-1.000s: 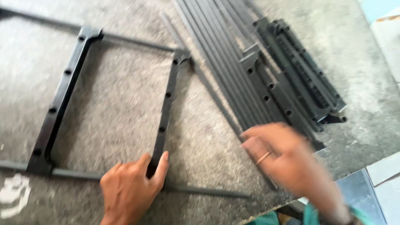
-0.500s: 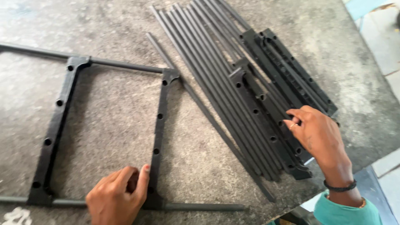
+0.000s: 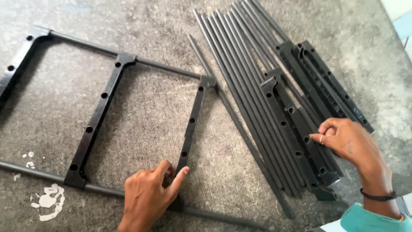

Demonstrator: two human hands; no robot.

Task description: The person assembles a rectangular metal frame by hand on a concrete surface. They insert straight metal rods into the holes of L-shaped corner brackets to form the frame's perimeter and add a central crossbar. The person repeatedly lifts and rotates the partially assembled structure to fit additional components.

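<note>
Grey mottled stone tabletop (image 3: 141,25), seen from above, items listed from left edge to right

White paint smear (image 3: 50,201): on the tabletop at lower left, just below the frame's lower rod

Black frame (image 3: 99,112): lies flat across the left and centre. Made of perforated crossbars joined by two long thin rods, one along the top and one along the bottom. A leftmost crossbar is partly cut off by the picture's edge; a middle crossbar runs down to the lower rod; a right crossbar (image 3: 192,121) slants down toward the left hand

Left hand (image 3: 148,195): rests at the foot of the right crossbar where it meets the lower rod. Thumb and forefinger lie on either side of the bar's lower end, a loose pinching grip; remaining fingers curled under

Single loose rod (image 3: 240,129): lies diagonally just right of the frame, apart from the bundle

Bundle of black rods (image 3: 240,64): many thin rods lying side by side, fanned diagonally from top centre down to lower right

Stack of spare crossbars (image 3: 292,129): black perforated bars lying on top of the rods, a second group of them further right

Right hand (image 3: 349,141): fingertips touch the top bar of the stack near its lower end; fingers bent and drawn together, whether they clasp the bar cannot be told. Ring on one finger, dark band at the wrist, teal sleeve (image 3: 369,219) below
</note>
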